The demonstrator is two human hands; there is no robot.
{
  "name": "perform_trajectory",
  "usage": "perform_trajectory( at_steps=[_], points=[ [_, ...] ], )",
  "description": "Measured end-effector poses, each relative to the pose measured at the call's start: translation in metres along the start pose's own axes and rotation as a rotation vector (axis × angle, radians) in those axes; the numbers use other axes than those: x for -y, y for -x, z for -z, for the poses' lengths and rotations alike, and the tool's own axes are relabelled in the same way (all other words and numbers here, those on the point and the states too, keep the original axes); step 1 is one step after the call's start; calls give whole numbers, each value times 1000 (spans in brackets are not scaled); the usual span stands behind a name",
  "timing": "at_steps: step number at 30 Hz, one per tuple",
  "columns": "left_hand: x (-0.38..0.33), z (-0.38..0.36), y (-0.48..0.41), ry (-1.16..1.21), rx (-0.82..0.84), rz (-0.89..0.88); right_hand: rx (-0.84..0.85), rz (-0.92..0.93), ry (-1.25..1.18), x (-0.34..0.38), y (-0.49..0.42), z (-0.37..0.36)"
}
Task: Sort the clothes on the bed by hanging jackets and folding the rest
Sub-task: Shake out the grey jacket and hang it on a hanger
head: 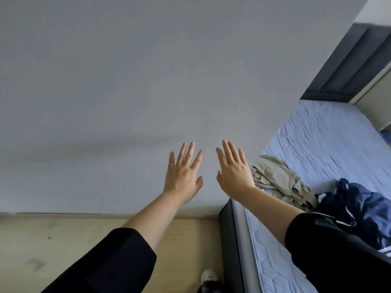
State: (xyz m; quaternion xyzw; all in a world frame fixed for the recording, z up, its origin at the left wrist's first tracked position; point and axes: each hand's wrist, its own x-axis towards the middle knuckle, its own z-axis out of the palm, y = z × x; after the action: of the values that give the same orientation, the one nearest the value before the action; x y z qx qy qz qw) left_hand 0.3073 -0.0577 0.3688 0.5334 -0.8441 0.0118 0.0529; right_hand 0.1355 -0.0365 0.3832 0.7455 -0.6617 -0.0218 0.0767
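While left hand (183, 174) and right hand (232, 173) splay, clothes (281, 180) lie near bed edge (240, 227)

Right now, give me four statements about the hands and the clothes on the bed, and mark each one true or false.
1. The left hand and right hand are both open, fingers straight. True.
2. The beige garment hangs on a hanger. False: it lies crumpled on the bed.
3. A navy garment lies on the bed beside the beige one. True.
4. The right hand grips the navy garment. False: it holds nothing, raised in front of the wall.
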Motion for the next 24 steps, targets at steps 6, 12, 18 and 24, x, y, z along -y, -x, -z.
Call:
perform_trajectory(
  at_steps=[6,12,18,24],
  points=[
    [-39,-61,-17,19,40,135,-11,155,74,-37,-7,-67],
    [-42,-131,-15,35,-18,176,-92,190,60,-42,-4,-146],
    [-47,-231,-14,59,-121,211,-275,210,-28,-38,-6,-242],
    [-67,-327,-16,67,-256,203,-346,219,-124,-50,3,-340]
  ],
)
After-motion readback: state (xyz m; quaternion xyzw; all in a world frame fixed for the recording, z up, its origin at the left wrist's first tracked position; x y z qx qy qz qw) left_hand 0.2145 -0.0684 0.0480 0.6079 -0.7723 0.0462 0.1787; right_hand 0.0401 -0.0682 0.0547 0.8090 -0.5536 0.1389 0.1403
